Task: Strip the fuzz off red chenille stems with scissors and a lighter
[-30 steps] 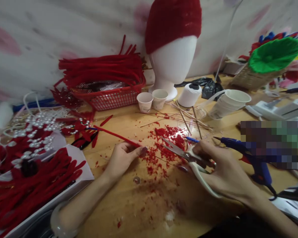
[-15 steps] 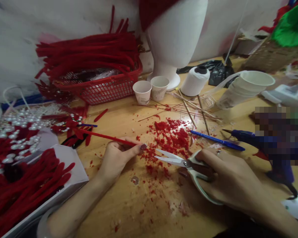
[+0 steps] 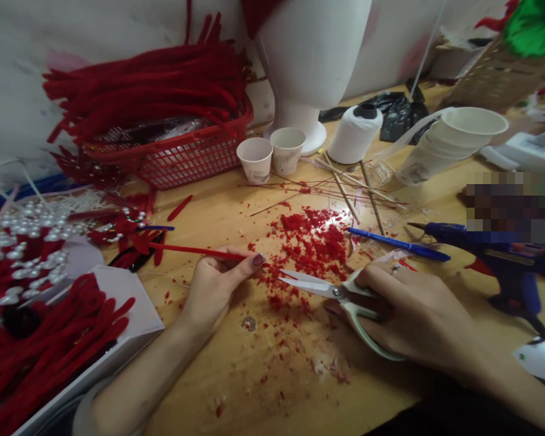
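While close together, one red stem (image 3: 195, 249) in left grip (image 3: 213, 289), one pair of scissors (image 3: 336, 292) in right grip (image 3: 411, 309)

The right hand (image 3: 418, 309) has brought the scissors (image 3: 313, 284) closer to the left hand's (image 3: 215, 290) fingertips. The blue pen (image 3: 399, 243), mostly covered by the right hand a second ago, now shows just beyond it.
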Demonstrator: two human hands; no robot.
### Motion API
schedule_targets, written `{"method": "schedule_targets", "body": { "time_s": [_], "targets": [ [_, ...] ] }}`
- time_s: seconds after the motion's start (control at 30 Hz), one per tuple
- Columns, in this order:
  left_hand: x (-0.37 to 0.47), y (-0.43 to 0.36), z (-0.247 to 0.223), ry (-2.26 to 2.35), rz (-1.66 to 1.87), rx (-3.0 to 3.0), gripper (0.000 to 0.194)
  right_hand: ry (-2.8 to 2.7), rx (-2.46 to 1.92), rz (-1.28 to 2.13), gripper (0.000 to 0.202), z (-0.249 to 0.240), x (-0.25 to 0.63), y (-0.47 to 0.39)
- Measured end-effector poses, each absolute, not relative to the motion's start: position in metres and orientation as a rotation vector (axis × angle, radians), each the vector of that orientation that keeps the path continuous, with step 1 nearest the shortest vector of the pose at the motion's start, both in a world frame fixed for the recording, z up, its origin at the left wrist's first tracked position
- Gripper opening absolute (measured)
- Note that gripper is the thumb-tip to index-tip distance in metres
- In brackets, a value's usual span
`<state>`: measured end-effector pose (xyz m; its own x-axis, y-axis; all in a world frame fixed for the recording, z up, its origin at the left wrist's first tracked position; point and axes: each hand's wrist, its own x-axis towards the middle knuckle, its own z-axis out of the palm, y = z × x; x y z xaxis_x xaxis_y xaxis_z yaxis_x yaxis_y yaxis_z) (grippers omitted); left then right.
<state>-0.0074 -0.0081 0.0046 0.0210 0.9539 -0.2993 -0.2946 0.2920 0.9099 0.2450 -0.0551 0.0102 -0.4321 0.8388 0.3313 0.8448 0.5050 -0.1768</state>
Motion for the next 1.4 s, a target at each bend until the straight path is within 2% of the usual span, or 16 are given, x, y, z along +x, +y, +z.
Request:
{"method": "schedule_targets", "body": {
  "time_s": [0.53, 0.97, 1.4],
  "targets": [
    [-0.0064, -0.0078, 0.0054, 1.171, 1.134, 0.738, 0.027, -2.395, -1.389, 0.078, 0.018, 0.0046, 0.2497, -0.0559],
    [-0.0064, -0.009, 0.0055, 1.159, 1.133, 0.744, 0.026, -2.393, -1.403, 0.079, 0.025, 0.0049, 0.2478, -0.0554],
    [-0.0032, -0.0088, 0.0084, 1.149, 1.121, 0.689, 0.028, -2.403, -1.394, 0.034, 0.021, 0.0083, 0.2472, -0.0551]
  ]
}}
